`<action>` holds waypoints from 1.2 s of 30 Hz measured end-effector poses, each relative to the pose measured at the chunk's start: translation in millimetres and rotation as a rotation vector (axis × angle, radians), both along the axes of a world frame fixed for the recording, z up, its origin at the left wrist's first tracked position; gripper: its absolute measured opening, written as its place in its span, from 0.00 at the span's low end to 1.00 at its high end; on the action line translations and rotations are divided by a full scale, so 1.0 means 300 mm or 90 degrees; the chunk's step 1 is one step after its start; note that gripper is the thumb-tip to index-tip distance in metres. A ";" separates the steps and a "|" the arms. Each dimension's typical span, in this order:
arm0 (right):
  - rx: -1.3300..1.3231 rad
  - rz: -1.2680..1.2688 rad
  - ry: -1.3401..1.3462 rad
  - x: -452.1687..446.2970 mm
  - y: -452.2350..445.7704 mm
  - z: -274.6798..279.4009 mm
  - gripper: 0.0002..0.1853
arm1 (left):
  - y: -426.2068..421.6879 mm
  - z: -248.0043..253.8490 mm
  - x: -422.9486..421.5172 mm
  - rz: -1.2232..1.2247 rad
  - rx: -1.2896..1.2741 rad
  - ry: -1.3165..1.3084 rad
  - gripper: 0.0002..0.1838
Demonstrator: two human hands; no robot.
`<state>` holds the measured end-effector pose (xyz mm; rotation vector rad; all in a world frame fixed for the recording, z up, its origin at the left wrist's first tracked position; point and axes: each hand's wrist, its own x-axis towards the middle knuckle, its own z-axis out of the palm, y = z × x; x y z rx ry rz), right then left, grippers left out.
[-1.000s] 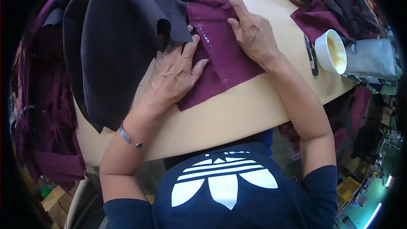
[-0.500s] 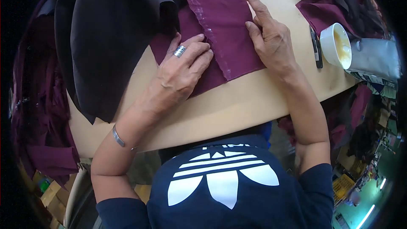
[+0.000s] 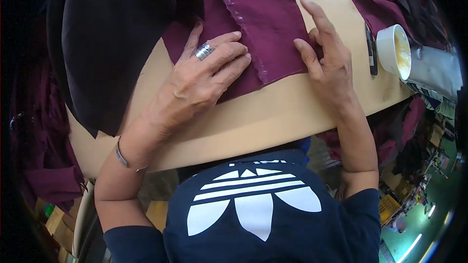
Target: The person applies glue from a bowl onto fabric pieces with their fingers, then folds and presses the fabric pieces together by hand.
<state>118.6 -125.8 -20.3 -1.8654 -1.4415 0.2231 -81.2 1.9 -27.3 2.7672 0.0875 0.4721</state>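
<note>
A piece of maroon fabric (image 3: 273,19) lies flat on the pale table (image 3: 234,124), crossed by a rough edge streaked with whitish residue. Resting on the fabric just left of that edge is my left hand (image 3: 197,78), its fingers extended, with a silver ring on one of them. My right hand (image 3: 332,65) is at the fabric's right border, thumb and index finger apart and nothing between them. Whether its fingertips touch the cloth I cannot tell. A large dark cloth (image 3: 112,44) covers the upper left and overlaps the maroon piece.
To the right stands a white bowl (image 3: 386,51) with yellowish paste inside. Beside it lie a slim black tool (image 3: 371,51) and a silver pouch (image 3: 435,70). More maroon fabric (image 3: 378,7) is heaped at the upper right, and maroon cloth (image 3: 48,165) hangs at the left.
My right hand has shifted right and off the fabric's middle, its index finger now past the right border. My left hand stays on the cloth, fingers slightly more spread. The view has tilted a little.
</note>
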 end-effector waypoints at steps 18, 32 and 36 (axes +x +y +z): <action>0.042 0.054 -0.064 0.023 -0.009 -0.025 0.25 | -0.014 0.015 -0.013 -0.034 0.123 0.064 0.22; 0.023 0.054 -0.074 0.025 -0.010 -0.014 0.26 | -0.037 0.005 -0.018 -0.097 0.101 0.022 0.18; -0.168 -0.008 0.086 0.028 0.016 0.074 0.27 | 0.022 0.008 0.001 -0.006 0.001 -0.007 0.18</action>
